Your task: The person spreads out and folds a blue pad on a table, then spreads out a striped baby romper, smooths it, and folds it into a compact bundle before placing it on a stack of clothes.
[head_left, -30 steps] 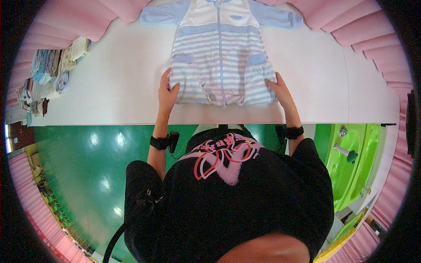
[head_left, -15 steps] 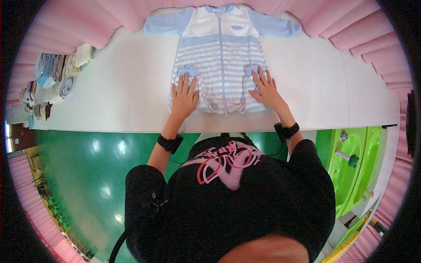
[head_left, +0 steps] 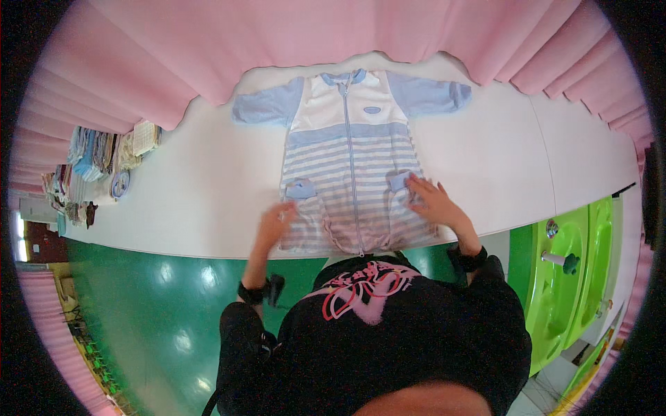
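A striped blue-and-white zip-up baby romper [head_left: 326,156] lies flat on the white table, its pale blue sleeves spread to both sides. Both legs are folded up over its front, so the blue leg cuffs [head_left: 300,189] rest on the striped part. The zip runs down the middle. My right hand [head_left: 437,204] is at the outer edge of the right folded leg, fingers apart, fingertips beside its cuff. Smeared by motion, my left hand [head_left: 276,225] is at the outer edge of the left folded leg; whether it touches the cloth cannot be told.
The white table [head_left: 187,187] meets a pink curtain [head_left: 291,31] at its far side. Piles of folded clothes [head_left: 94,156] stand at the far left. A green sink basin [head_left: 555,277] with a tap is at the right.
Both hands have left their flat position on the folded legs and shifted to the outer edges. The whole view has tilted, so the romper sits lower in it.
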The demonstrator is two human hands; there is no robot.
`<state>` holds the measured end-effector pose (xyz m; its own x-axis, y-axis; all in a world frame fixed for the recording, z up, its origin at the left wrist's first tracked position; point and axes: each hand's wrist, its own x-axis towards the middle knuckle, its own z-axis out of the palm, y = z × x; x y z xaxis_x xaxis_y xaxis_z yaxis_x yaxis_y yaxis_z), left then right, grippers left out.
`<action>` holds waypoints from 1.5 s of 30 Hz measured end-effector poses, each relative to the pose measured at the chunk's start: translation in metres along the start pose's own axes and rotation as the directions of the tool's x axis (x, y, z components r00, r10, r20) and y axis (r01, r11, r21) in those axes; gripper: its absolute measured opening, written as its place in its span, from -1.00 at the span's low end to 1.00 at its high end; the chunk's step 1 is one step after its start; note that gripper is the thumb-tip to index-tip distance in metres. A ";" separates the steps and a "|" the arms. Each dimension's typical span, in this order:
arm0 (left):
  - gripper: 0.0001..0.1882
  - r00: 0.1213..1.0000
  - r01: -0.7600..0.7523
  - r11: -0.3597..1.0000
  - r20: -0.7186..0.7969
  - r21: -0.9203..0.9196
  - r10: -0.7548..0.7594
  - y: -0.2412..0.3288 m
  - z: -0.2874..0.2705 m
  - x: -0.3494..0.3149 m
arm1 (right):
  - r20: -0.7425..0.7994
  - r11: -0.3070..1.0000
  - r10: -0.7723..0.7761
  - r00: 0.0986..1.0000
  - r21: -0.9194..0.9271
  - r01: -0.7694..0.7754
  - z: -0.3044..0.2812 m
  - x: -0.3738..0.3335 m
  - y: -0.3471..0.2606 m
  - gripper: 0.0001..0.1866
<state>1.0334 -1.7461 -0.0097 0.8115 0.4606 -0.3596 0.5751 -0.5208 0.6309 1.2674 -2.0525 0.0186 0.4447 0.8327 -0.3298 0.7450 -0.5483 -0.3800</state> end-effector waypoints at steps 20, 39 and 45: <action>-0.65 0.515 -0.292 0.914 -0.759 0.281 0.398 0.154 -0.036 0.214 | -0.261 0.976 -0.121 0.958 0.143 0.163 0.035 0.028 0.029 -0.42; -0.52 0.852 -0.468 0.765 -0.002 0.443 0.523 0.117 0.012 0.223 | -0.208 0.925 -0.246 0.947 0.241 0.294 0.016 0.037 0.037 -0.52; -0.45 0.640 -0.240 0.711 -0.443 0.660 0.628 0.103 0.003 0.235 | -0.462 0.650 0.530 0.711 0.759 0.009 -0.009 0.073 0.135 -0.67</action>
<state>1.2836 -1.6936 -0.0319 0.8348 0.2865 0.4702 0.2823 -0.9559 0.0812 1.4048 -2.0650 -0.0492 0.9408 0.3371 -0.0363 0.1110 -0.4074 -0.9065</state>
